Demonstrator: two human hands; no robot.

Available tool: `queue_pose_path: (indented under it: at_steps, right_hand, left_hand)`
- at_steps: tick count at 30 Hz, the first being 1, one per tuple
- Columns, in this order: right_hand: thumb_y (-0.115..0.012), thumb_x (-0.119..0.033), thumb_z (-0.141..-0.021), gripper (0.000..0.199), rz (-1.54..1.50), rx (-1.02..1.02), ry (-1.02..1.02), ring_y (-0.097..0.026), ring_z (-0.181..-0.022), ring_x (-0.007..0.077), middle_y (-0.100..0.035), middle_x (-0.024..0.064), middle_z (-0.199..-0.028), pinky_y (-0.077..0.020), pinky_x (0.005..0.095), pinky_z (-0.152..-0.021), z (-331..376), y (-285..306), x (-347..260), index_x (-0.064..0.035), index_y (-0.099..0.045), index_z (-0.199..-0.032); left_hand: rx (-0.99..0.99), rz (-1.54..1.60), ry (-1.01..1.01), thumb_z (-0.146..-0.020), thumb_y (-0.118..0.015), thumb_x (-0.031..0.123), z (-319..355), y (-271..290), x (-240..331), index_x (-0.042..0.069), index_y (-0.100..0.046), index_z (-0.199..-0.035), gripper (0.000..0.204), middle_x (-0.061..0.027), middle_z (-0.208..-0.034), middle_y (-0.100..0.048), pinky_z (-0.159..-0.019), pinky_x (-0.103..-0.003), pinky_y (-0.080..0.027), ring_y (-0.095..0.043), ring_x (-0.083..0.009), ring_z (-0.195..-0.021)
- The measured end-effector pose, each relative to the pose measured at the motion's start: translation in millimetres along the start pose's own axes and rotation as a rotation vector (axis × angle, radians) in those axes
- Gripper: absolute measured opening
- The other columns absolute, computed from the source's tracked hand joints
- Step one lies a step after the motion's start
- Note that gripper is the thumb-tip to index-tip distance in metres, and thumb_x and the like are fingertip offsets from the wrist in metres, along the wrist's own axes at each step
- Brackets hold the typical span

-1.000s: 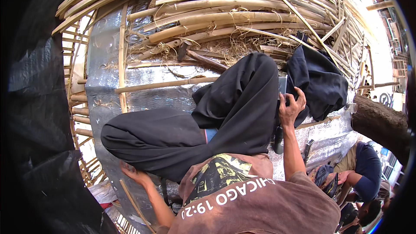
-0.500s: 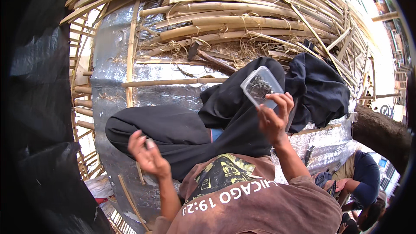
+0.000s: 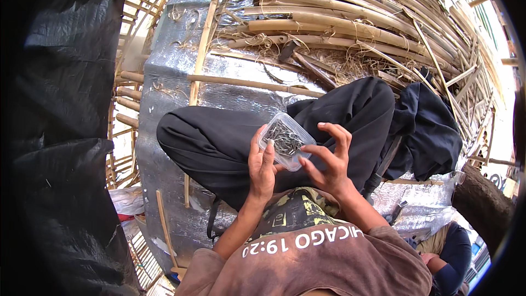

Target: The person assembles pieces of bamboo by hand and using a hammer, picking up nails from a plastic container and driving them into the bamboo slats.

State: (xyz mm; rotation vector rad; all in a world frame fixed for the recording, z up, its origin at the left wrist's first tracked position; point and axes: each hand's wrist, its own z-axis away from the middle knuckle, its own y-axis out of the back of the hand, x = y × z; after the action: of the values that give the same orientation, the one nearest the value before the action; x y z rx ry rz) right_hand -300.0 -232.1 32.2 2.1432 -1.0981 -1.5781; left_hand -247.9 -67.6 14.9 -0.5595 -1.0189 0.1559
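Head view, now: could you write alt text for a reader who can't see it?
A seated person holds a clear plastic box of thin metal pieces, apparently nails, in the left hand, the right hand at its right edge. Beyond the black-clad legs, a hammer lies beside split bamboo strips.

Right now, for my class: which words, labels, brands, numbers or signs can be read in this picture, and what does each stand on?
Brown shirt: one line of white letters and numerals, upside down in this view; large enough to read, but not copied here.
Yellow-and-black print on the shirt: any lettering is too small to read.
Clear box held in the left hand: no lettering visible.
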Motion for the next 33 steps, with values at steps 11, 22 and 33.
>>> queue_pose_path:
  at_steps: [11, 22, 33]
  right_hand:
    - [-0.077, -0.015, -0.075, 0.026, 0.12, -0.227, -0.043, -0.045, -0.123, 0.0359, -0.05, 0.0131, -0.136, -0.0394, 0.0477, -0.1, -28, -13, -4, -0.0104, -0.072, -0.099]
    - [-0.077, -0.009, -0.071, 0.024, 0.14, -0.295, -0.086, -0.047, -0.124, 0.0358, -0.054, 0.0119, -0.134, -0.04, 0.0454, -0.102, -25, -9, -2, -0.0114, -0.071, -0.094]
    - [-0.076, -0.014, -0.085, 0.014, -0.573, -0.179, -0.531, -0.056, -0.113, 0.0232, -0.057, 0.0101, -0.128, -0.0429, 0.0382, -0.098, -17, -13, 17, -0.0062, -0.072, -0.096]
  left_hand:
    - [-0.003, -0.211, -0.171, -0.105, -0.046, 0.031, 0, 12, -8, 0.0, -0.026, -0.149, 0.057, -0.0171, -0.14, -0.045, -0.092, -0.037, -0.058, -0.056, -0.0237, -0.121]
    - [0.015, -0.152, -0.058, -0.106, -0.044, 0.029, 2, 2, 0, 0.002, -0.027, -0.149, 0.054, -0.0169, -0.137, -0.047, -0.087, -0.038, -0.061, -0.059, -0.0236, -0.117]
    - [0.028, -0.141, -0.038, -0.106, -0.043, 0.028, -1, 1, 3, 0.002, -0.03, -0.147, 0.05, -0.0175, -0.134, -0.051, -0.078, -0.039, -0.065, -0.064, -0.0244, -0.112]
